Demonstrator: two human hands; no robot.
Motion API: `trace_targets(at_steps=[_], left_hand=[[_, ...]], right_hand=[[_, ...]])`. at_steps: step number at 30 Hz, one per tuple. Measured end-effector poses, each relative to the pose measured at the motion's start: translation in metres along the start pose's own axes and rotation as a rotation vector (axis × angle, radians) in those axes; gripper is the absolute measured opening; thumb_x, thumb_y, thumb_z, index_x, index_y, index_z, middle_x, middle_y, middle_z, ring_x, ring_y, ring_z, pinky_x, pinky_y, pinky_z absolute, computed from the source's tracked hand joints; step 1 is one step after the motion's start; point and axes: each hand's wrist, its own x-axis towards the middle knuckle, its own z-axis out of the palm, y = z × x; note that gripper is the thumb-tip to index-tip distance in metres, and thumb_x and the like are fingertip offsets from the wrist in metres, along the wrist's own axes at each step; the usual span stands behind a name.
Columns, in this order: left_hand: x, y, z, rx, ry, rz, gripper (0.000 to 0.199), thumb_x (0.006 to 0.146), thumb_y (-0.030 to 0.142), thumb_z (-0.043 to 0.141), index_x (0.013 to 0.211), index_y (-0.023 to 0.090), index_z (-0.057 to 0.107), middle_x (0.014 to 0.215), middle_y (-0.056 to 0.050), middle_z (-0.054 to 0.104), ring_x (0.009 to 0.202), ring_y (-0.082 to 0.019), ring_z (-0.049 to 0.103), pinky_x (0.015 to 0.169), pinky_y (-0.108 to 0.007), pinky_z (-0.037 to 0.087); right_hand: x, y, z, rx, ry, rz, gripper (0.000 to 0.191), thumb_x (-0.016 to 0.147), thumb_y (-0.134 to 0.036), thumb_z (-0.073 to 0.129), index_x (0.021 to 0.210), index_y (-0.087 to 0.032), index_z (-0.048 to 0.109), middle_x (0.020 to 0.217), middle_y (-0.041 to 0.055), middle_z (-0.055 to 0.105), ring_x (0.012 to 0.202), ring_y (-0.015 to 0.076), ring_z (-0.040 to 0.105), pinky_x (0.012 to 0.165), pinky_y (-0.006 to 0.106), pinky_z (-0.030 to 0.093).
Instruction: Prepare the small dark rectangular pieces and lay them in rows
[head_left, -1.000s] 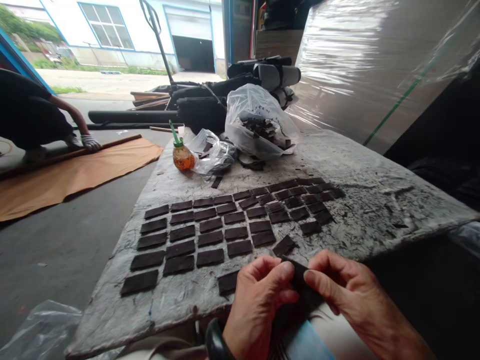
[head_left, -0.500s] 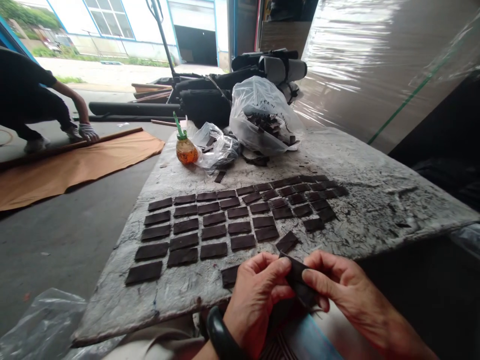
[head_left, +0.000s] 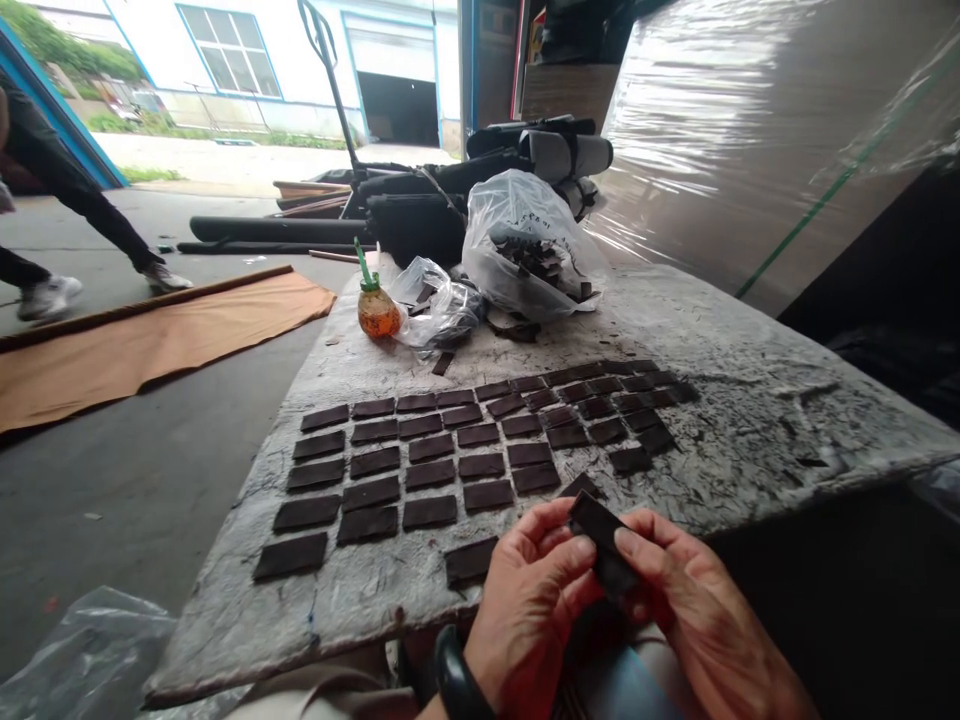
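Observation:
A dark rectangular strip point(head_left: 606, 540) is pinched between both hands over the table's near edge. My left hand point(head_left: 529, 590), with a black bangle at the wrist, grips its left side. My right hand point(head_left: 694, 590) holds its right side, thumb on top. One dark piece point(head_left: 581, 487) lies just behind the fingers, partly hidden. Another piece point(head_left: 470, 563) rests on the table left of my left hand. Several similar dark pieces point(head_left: 429, 473) lie in rows across the whitish, scuffed table point(head_left: 255, 600).
Behind the rows stand a jar of orange liquid point(head_left: 379, 312), a small plastic bag point(head_left: 442, 310) and a larger bag of dark scraps point(head_left: 536, 250). Black rolls lie beyond. At the left, a person's legs point(head_left: 75, 190) are beside brown sheeting point(head_left: 165, 340) on the floor.
Both hands have shifted slightly, and the held strip is turned and lies flatter between the fingers. The person at the left has risen from a crouch and let go of the brown sheeting.

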Motion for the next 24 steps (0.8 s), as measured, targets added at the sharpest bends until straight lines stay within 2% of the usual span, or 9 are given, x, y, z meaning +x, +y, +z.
trace_targets(at_steps=[4,11,16,20,22,24], left_hand=[[0.002,-0.002,0.001,0.000,0.054,0.065,0.034,0.061,0.013,0.080,0.090,0.014,0.062,0.080,-0.007,0.066,0.073,-0.017,0.062,0.068,-0.028,0.051],[0.010,0.000,0.003,0.030,0.120,0.138,0.039,0.053,0.019,0.088,0.086,0.016,0.068,0.085,-0.007,0.070,0.072,-0.018,0.065,0.067,-0.029,0.053],[0.013,0.001,0.000,0.051,0.131,0.128,0.042,0.048,0.025,0.090,0.083,0.016,0.070,0.084,-0.008,0.072,0.075,-0.020,0.066,0.068,-0.030,0.054],[0.011,0.003,-0.001,0.111,0.150,0.163,0.040,0.046,0.027,0.091,0.079,0.018,0.070,0.072,-0.003,0.072,0.061,-0.016,0.063,0.056,-0.026,0.052],[0.009,0.005,0.002,0.149,0.181,0.199,0.041,0.047,0.031,0.090,0.082,0.020,0.071,0.075,-0.003,0.072,0.064,-0.017,0.063,0.056,-0.025,0.052],[0.007,0.005,0.008,0.130,0.175,0.214,0.048,0.046,0.038,0.090,0.088,0.022,0.072,0.085,-0.005,0.073,0.077,-0.021,0.066,0.060,-0.025,0.052]], right_hand=[[0.000,0.004,0.007,0.018,0.096,-0.062,0.037,0.070,-0.050,0.072,0.077,-0.018,0.054,0.056,-0.0058,0.050,0.049,0.0059,0.040,0.048,0.017,0.035],[0.007,0.002,0.018,0.017,0.199,-0.234,0.042,0.064,-0.054,0.074,0.068,-0.015,0.058,0.051,-0.0036,0.055,0.049,0.0070,0.048,0.049,0.018,0.039],[0.010,0.006,0.018,0.040,0.215,-0.242,0.045,0.061,-0.055,0.076,0.072,-0.016,0.057,0.057,-0.0030,0.058,0.049,0.0079,0.051,0.047,0.018,0.039],[0.010,0.002,0.020,0.044,0.196,-0.222,0.044,0.062,-0.055,0.075,0.073,-0.016,0.058,0.055,-0.0027,0.057,0.048,0.0085,0.051,0.046,0.019,0.039],[0.009,-0.002,0.020,0.046,0.192,-0.212,0.043,0.062,-0.054,0.076,0.071,-0.016,0.058,0.055,-0.0020,0.058,0.047,0.0087,0.052,0.047,0.019,0.040],[0.008,-0.002,0.020,0.056,0.188,-0.216,0.046,0.061,-0.057,0.075,0.070,-0.016,0.057,0.054,-0.0015,0.058,0.047,0.0091,0.053,0.048,0.020,0.041]])
